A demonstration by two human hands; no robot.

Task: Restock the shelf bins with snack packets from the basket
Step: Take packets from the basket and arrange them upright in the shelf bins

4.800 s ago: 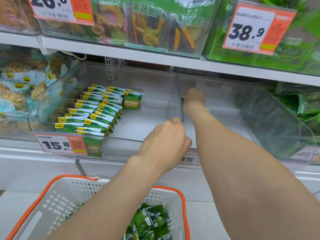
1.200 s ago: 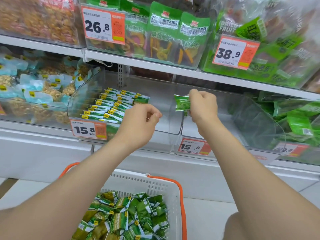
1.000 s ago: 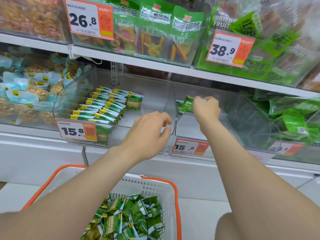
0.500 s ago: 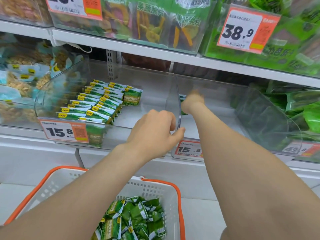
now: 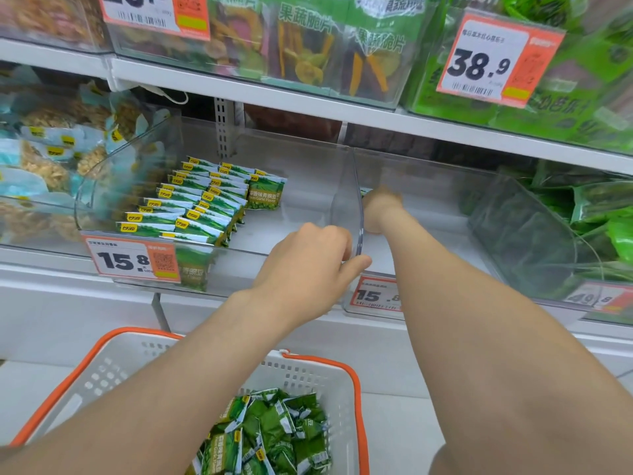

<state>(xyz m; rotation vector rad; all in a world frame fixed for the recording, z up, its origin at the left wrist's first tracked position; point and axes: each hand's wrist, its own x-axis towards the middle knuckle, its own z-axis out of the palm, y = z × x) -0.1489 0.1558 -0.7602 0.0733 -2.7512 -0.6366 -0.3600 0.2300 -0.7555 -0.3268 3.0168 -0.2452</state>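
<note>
A white basket with an orange rim (image 5: 357, 392) sits low in front of me, with several green snack packets (image 5: 274, 430) piled inside. The left clear bin (image 5: 308, 173) holds neat rows of the same packets (image 5: 202, 207). My left hand (image 5: 308, 269) grips the front edge of the clear wall between the two bins. My right hand (image 5: 382, 207) reaches deep into the right clear bin (image 5: 438, 200). It holds a green packet (image 5: 365, 192), of which only a sliver shows at its left side. Its fingers are hidden and blurred.
Price tags reading 15.8 (image 5: 132, 258) hang on both bin fronts. Bins of pale blue snack bags (image 5: 51, 156) stand to the left and green bags (image 5: 589, 214) to the right. The upper shelf (image 5: 308, 97) carries vegetable crisp bags close overhead.
My right hand carried a green packet from above the bin rim down into the back of the right bin. My left hand closed onto the wall edge between the bins.
</note>
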